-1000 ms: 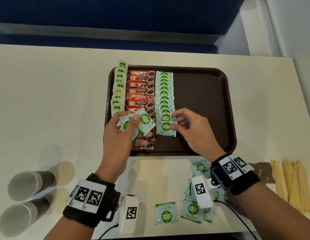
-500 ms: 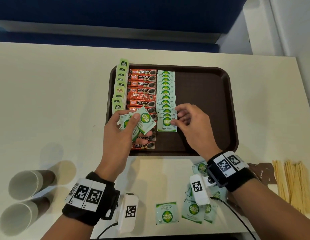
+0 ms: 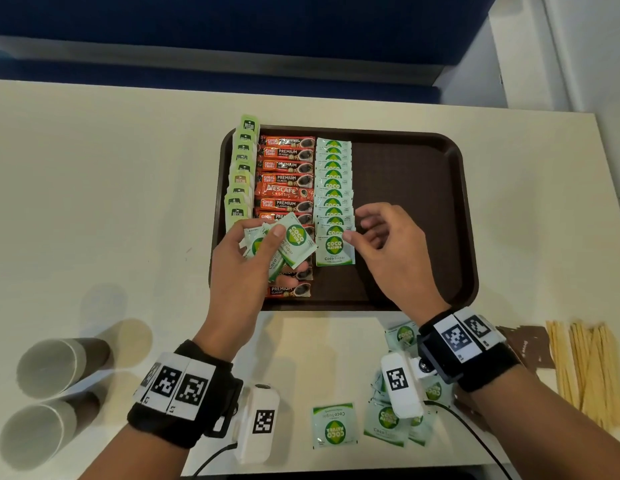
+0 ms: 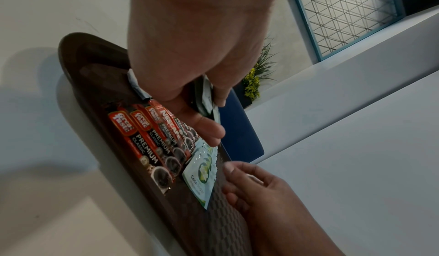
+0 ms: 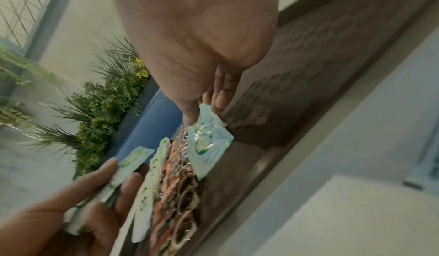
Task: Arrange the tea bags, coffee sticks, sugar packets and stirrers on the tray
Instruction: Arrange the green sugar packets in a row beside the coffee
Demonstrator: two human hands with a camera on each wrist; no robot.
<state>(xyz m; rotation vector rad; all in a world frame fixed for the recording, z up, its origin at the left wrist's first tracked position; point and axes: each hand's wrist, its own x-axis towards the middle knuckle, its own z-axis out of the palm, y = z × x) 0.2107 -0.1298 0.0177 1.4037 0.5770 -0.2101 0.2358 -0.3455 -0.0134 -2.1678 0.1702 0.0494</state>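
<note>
A brown tray (image 3: pixel 468 202) holds a column of tea bags (image 3: pixel 241 178) at its left edge, then coffee sticks (image 3: pixel 286 178), then an overlapping column of sugar packets (image 3: pixel 334 181). My left hand (image 3: pixel 277 237) hovers over the near coffee sticks and grips a fan of sugar packets (image 3: pixel 296 242), thumb on top. My right hand (image 3: pixel 352 233) pinches the upper right corner of the nearest sugar packet (image 3: pixel 335 251) in the column. The right wrist view shows thumb and finger on that packet (image 5: pixel 209 143). The left wrist view shows the held packets (image 4: pixel 207 96) above the coffee sticks (image 4: pixel 147 138).
Loose sugar packets (image 3: pixel 334 426) lie on the table in front of the tray, more under my right wrist (image 3: pixel 388 420). Wooden stirrers (image 3: pixel 585 368) lie at the right beside a brown wrapper (image 3: pixel 523 344). Two paper cups (image 3: pixel 59 365) lie on their sides at the near left.
My right hand has nudged the nearest sugar packet slightly up against the column and shifted its fingers to the packet's corner. My left hand has kept its fan of packets in place.
</note>
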